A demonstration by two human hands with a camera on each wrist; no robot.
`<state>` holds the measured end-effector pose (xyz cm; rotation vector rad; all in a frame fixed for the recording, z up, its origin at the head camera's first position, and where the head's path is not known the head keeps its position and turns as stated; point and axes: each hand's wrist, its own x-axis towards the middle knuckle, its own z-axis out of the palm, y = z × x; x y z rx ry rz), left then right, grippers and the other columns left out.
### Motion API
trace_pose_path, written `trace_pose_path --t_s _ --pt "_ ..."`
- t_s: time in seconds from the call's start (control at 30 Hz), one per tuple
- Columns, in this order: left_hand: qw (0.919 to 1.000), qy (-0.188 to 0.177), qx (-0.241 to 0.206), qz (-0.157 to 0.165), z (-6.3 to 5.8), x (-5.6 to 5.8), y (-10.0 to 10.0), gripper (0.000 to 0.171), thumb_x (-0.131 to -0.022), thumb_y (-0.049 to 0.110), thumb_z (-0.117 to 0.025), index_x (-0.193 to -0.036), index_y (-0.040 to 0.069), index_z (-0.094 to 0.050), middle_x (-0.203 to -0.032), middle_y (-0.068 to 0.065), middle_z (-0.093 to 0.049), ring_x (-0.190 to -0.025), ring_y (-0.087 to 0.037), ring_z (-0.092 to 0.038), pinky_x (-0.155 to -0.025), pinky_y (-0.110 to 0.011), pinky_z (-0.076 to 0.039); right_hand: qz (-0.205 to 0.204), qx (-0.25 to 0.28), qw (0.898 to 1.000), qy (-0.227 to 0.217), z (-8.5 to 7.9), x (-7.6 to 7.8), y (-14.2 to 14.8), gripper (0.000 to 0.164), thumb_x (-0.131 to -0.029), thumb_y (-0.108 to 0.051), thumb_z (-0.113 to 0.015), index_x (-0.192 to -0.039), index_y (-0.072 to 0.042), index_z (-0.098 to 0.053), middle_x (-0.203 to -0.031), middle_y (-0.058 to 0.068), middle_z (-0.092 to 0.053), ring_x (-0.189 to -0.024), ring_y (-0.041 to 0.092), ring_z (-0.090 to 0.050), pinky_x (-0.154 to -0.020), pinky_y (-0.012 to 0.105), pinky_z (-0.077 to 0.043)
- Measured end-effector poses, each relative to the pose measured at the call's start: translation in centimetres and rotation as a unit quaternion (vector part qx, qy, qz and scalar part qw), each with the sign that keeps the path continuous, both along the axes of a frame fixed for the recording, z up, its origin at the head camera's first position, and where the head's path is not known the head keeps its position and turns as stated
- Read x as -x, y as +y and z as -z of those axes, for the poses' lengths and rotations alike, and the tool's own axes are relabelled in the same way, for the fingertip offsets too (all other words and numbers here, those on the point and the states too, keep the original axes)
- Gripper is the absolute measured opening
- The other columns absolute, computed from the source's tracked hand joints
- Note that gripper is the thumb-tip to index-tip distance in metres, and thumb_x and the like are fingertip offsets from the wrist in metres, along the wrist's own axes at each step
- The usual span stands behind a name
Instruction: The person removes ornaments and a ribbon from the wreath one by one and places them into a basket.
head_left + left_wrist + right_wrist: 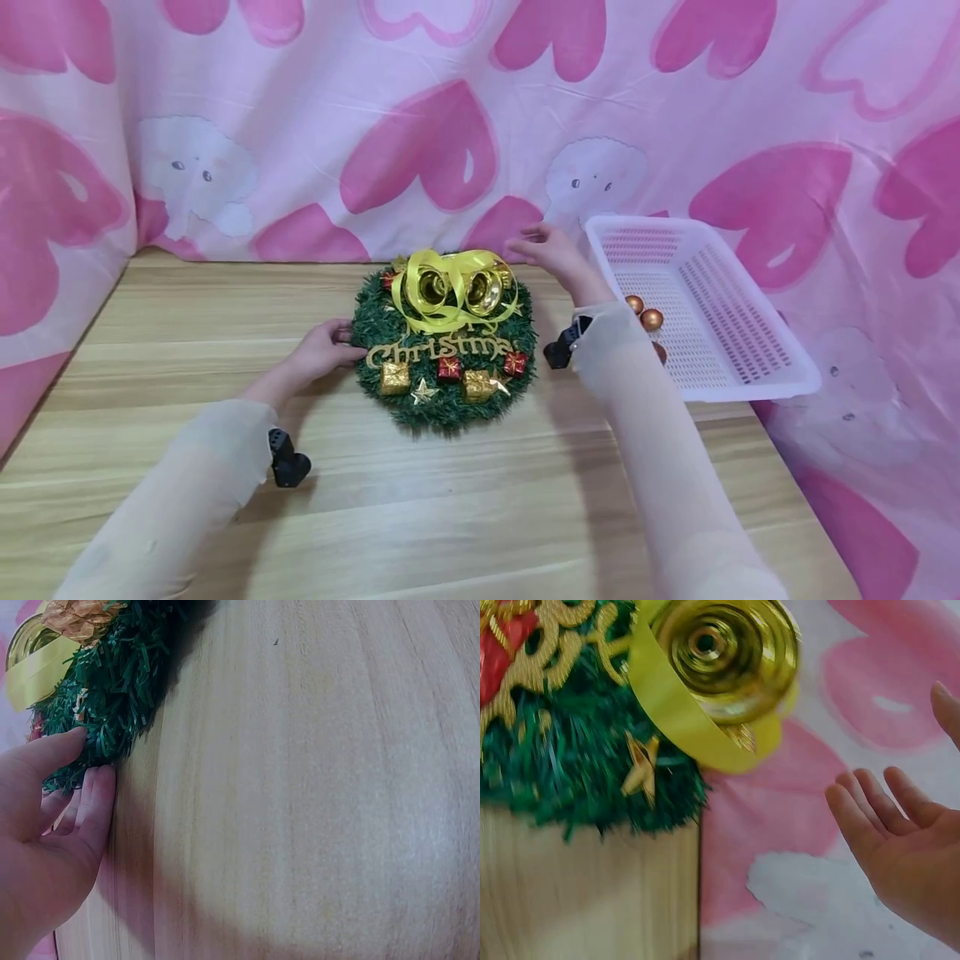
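A green Christmas wreath [442, 421] lies on the wooden table, with golden "Christmas" lettering [442, 347], small gift boxes [394, 379] and a gold star [423, 392] on its front. Two gold bells [483, 293] with a looped yellow ribbon [667, 712] sit at its top. My left hand [322, 350] holds the wreath's left edge, the thumb above and the fingers low against the greenery in the left wrist view. Beyond the wreath's upper right, my right hand [555, 254] is held apart from it, fingers loosely extended and palm bare in the right wrist view.
A white perforated basket [780, 390] stands at the right, close to my right forearm, with several copper-coloured balls [652, 320] inside. Pink heart-patterned cloth [300, 125] hangs right behind the table [360, 517] and along its sides. Each wrist carries a black camera [288, 458].
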<state>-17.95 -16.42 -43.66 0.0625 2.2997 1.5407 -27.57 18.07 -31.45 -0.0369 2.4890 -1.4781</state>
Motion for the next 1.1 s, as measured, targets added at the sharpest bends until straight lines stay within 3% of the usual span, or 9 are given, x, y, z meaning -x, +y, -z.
trace_pose_path --t_s 0.1,0.23,0.4,0.57,0.77,0.97,1.1 --pt "1.0000 0.001 0.000 -0.002 0.1 0.0 -0.1 0.074 -0.087 0.008 -0.062 -0.142 -0.014 -0.017 -0.137 -0.035 -0.034 -0.114 -0.039 -0.050 -0.088 -0.026 -0.055 -0.007 -0.022 1.000 -0.008 0.6 0.4 -1.1 0.077 -0.085 -0.038 -0.066 -0.143 -0.003 -0.030 -0.137 0.016 -0.046 -0.120 0.031 -0.051 -0.111 0.040 -0.036" --pt "1.0000 0.003 -0.002 -0.004 0.0 0.1 -0.1 0.074 -0.087 0.007 -0.062 -0.142 -0.014 -0.017 -0.137 -0.035 -0.035 -0.113 -0.039 -0.051 -0.088 -0.027 -0.055 -0.010 -0.067 0.998 -0.014 1.4 0.8 -2.1 0.080 -0.085 -0.043 -0.065 -0.145 -0.007 -0.026 -0.142 0.015 -0.041 -0.128 0.030 -0.044 -0.111 0.044 -0.036" --pt "1.0000 0.004 -0.001 -0.006 0.0 0.0 0.0 0.074 -0.086 0.007 -0.063 -0.141 -0.014 -0.019 -0.135 -0.034 -0.036 -0.116 -0.040 -0.048 -0.090 -0.029 -0.055 -0.030 -0.092 0.995 -0.028 2.6 1.2 -3.1 0.086 -0.084 -0.046 -0.065 -0.147 -0.005 -0.022 -0.145 0.017 -0.037 -0.129 0.032 -0.040 -0.109 0.045 -0.038" --pt "0.9999 0.005 -0.006 -0.008 0.1 -0.1 0.1 0.072 -0.086 0.006 -0.062 -0.140 -0.015 -0.020 -0.134 -0.035 -0.037 -0.111 -0.039 -0.053 -0.089 -0.030 -0.055 -0.039 -0.106 0.993 -0.038 3.2 1.6 -3.8 0.089 -0.084 -0.043 -0.066 -0.147 -0.002 -0.019 -0.148 0.018 -0.032 -0.135 0.034 -0.033 -0.113 0.047 -0.033" --pt "0.9999 0.007 -0.005 -0.014 0.3 0.0 0.2 0.071 -0.085 0.005 -0.062 -0.139 -0.016 -0.021 -0.132 -0.036 -0.039 -0.106 -0.037 -0.056 -0.085 -0.028 -0.057 -0.045 -0.123 0.991 -0.037 3.6 1.9 -4.2 0.077 -0.086 -0.034 -0.066 -0.143 0.002 -0.029 -0.145 0.018 -0.037 -0.133 0.033 -0.036 -0.111 0.045 -0.035" --pt "0.9998 0.004 -0.011 -0.015 0.4 0.0 0.2 0.071 -0.085 0.004 -0.062 -0.139 -0.016 -0.021 -0.132 -0.035 -0.040 -0.104 -0.034 -0.057 -0.085 -0.027 -0.057 -0.051 -0.134 0.989 -0.036 3.7 2.3 -4.7 0.050 -0.086 -0.027 -0.066 -0.126 0.000 -0.054 -0.135 0.016 -0.050 -0.123 0.031 -0.046 -0.105 0.045 -0.042" --pt "0.9999 0.005 -0.008 -0.014 0.2 0.0 0.2 0.071 -0.086 0.005 -0.062 -0.140 -0.015 -0.021 -0.132 -0.035 -0.040 -0.103 -0.033 -0.058 -0.086 -0.029 -0.056 -0.040 -0.132 0.990 -0.029 3.8 2.5 -5.1 0.036 -0.087 -0.022 -0.065 -0.117 -0.002 -0.062 -0.130 0.014 -0.055 -0.120 0.030 -0.050 -0.105 0.044 -0.042"
